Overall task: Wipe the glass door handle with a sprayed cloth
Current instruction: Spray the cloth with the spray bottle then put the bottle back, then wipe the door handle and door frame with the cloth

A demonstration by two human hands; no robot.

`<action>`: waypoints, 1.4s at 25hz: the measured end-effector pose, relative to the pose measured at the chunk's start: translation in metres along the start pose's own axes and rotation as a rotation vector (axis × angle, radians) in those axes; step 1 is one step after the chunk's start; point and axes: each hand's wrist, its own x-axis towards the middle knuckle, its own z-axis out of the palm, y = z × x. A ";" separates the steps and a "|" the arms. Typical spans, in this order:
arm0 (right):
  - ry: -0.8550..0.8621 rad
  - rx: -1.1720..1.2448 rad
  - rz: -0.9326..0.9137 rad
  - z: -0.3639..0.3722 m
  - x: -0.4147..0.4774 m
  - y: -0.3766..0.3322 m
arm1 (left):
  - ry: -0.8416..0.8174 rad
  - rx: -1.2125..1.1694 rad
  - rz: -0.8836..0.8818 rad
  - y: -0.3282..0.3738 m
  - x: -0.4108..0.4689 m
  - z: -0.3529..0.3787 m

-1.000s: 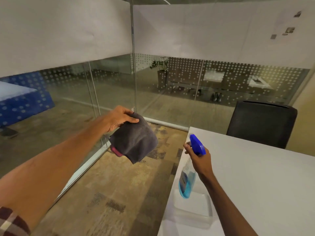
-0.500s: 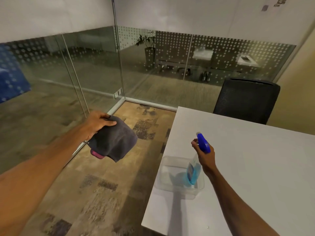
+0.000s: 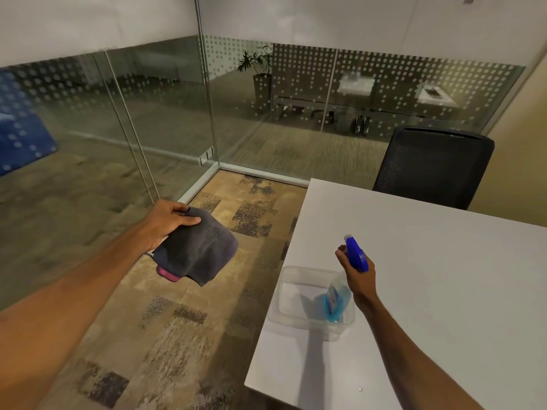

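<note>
The left hand [image 3: 168, 223] has its grip pinched on the upper edge of a folded dark grey microfibre cloth with a pink patch at its lower corner [image 3: 196, 251], which hangs free at centre left of the frame over the patterned carpet, touching nothing else; the right hand [image 3: 356, 270] has its grip wrapped round the neck of a clear spray bottle with a blue trigger head and blue liquid [image 3: 337, 297], whose base sits inside or just above a clear shallow plastic tray [image 3: 291, 294] near the edge of the white tabletop [image 3: 429, 291]. The nozzle points toward the cloth but stands well apart from it, so a squeeze from here would likely lose mist to the carpet or the tabletop and leave the cloth too dry. If the bottle is let go while tilted it could topple against the tray wall. The cloth is held by one edge only and could slip or unfold. No door handle is visible among the glass panels [image 3: 165, 108] at upper left, so its place cannot be told
</note>
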 end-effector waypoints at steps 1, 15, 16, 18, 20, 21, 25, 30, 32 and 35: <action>-0.003 0.003 0.002 0.000 0.001 0.001 | 0.003 -0.005 -0.002 0.000 -0.001 0.001; 0.547 -0.449 0.139 0.027 -0.052 0.025 | -0.007 -0.017 0.034 0.009 -0.015 -0.009; 0.545 -0.494 0.098 0.043 -0.067 0.026 | -0.011 -0.016 0.039 0.008 -0.018 -0.014; 0.391 -0.532 -0.029 0.081 -0.088 0.022 | -0.022 0.005 0.060 0.007 -0.027 -0.025; 0.119 -0.493 -0.117 0.125 -0.097 0.005 | -0.041 0.058 0.097 0.005 -0.038 -0.040; -0.044 -0.465 -0.152 0.150 -0.100 -0.007 | -0.052 0.085 0.119 0.003 -0.045 -0.051; -0.666 -0.537 -0.386 0.244 -0.113 -0.056 | -0.154 0.179 0.214 -0.005 -0.074 -0.104; -1.118 -0.526 -0.468 0.345 -0.160 -0.086 | -0.253 0.270 0.252 -0.026 -0.122 -0.193; -1.248 -0.469 -0.365 0.381 -0.194 -0.085 | -0.215 0.271 0.251 -0.042 -0.145 -0.234; -1.338 -0.389 -0.232 0.430 -0.248 -0.080 | -0.098 0.211 0.227 -0.070 -0.182 -0.289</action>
